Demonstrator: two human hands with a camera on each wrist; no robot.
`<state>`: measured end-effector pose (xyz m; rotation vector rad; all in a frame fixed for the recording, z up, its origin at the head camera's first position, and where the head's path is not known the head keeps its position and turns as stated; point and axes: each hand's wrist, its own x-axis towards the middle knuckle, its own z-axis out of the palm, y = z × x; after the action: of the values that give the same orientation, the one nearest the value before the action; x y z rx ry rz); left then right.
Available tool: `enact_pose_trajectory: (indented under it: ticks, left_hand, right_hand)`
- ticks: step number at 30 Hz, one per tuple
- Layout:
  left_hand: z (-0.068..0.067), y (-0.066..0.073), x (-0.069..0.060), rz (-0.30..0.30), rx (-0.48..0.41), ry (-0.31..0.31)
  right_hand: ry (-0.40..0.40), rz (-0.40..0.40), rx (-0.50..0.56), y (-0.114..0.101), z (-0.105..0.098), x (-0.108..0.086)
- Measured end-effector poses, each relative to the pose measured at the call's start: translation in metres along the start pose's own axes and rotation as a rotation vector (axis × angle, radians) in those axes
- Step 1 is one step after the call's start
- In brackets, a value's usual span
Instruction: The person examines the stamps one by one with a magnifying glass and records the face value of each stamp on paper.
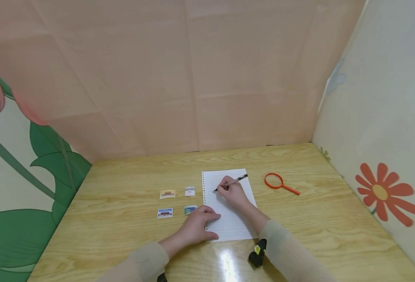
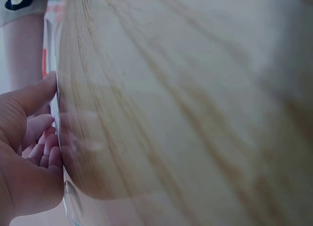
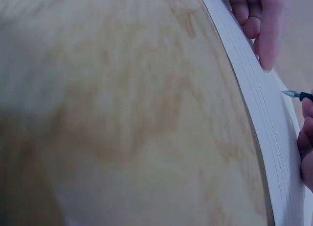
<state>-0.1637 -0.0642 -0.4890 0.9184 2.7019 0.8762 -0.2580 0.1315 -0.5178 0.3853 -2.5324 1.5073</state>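
A lined white sheet (image 1: 228,223) with holes along its left edge lies on the wooden table. My right hand (image 1: 233,192) pinches a black-and-clear pen (image 1: 242,177), its tip at the upper left part of the sheet, near small faint marks. The pen tip (image 3: 291,93) also shows over the paper (image 3: 259,118) in the right wrist view. My left hand (image 1: 197,226) rests on the sheet's lower left edge, thumb and fingers spread. In the left wrist view the left hand (image 2: 29,152) lies flat at the tabletop.
Left of the sheet lie several small picture cards: a yellow one (image 1: 167,194), a pale one (image 1: 190,191), a blue-edged one (image 1: 165,212) and a green-blue one (image 1: 190,210), partly behind my left hand. A red magnifying glass (image 1: 291,190) lies to the right. Walls border the table.
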Motion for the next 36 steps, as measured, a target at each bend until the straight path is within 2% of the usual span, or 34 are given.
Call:
enact_pose_trajectory:
  ticks: [7,12,21,36]
  left_hand:
    - [-0.0004,0.0003,0.0,-0.009,0.001,-0.009]
    - [-0.0011,0.0004,-0.0004,0.001,0.012,-0.005]
    - [-0.0016,0.0013,0.0002,-0.005,0.009,-0.016]
    - [-0.001,0.0006,0.0001,-0.012,0.004,-0.01]
  right_hand:
    - [-0.063,0.026,0.031,-0.0009,-0.0017,-0.0011]
    - [-0.105,0.005,0.049,-0.0012,-0.0003,-0.0005]
    - [0.048,0.025,0.062,-0.0027,0.0025,0.0019]
    - [0.049,0.009,0.015,0.0017,0.0065,0.0026]
